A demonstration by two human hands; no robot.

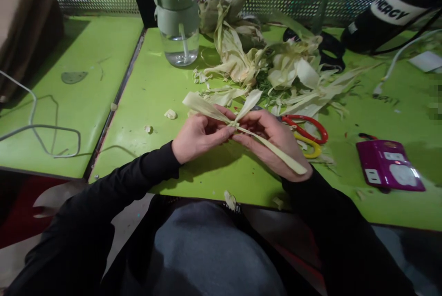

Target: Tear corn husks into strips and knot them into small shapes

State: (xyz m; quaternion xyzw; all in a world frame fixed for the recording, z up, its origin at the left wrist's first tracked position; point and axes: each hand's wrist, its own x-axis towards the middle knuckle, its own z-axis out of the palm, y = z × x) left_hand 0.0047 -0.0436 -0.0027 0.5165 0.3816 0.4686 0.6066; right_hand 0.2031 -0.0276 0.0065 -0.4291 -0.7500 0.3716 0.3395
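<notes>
Between my two hands, above the green table, are pale corn husk strips (276, 149) that cross at a small folded or knotted middle. My left hand (203, 134) pinches that middle from the left, thumb in front. From the other side my right hand (271, 137) grips it with thumb and fingers. One strip end points up left, one stands upright, and a long one lies across the back of my right hand. Scissors with red and yellow handles (322, 131) lie just beyond my right hand, their blades mostly hidden.
Loose corn husks (241, 63) are heaped at the back of the green table (138, 102). Behind my left hand stands a clear water bottle (179, 45). A purple power socket (390, 166) lies at right, with a dark bottle (390, 15) behind and a white cable (397, 56). Husk scraps dot the surface.
</notes>
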